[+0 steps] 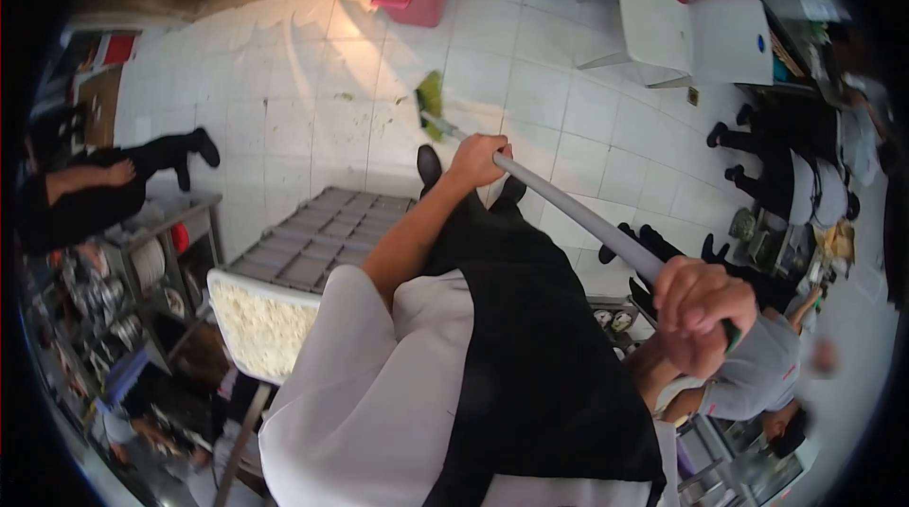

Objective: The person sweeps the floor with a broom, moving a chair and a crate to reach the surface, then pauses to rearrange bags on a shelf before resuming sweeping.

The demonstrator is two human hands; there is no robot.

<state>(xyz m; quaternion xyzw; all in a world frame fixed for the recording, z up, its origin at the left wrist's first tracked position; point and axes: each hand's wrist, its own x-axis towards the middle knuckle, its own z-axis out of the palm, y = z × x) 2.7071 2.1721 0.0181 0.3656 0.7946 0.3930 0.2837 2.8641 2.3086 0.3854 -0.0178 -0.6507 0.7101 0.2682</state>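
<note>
I hold a broom with a long grey handle (pixel 582 213) in both hands. My left hand (pixel 476 162) is closed round the lower part of the handle, above my dark shoes. Nearer to me, my right hand (pixel 705 310) wraps round the handle's top end, where a bit of green shows. The broom's green bristles (pixel 432 102) rest on the white tiled floor (pixel 530 81), beyond my feet. Small bits of debris (pixel 344 97) lie scattered on the tiles left of the bristles.
A grey crate (pixel 327 237) and a white tub of pale crumbly food (pixel 260 322) stand close on my left. Ahead are a red bin (pixel 421 3) and a white chair (pixel 653 24). Several people stand on both sides, one in black (pixel 123 176) at left.
</note>
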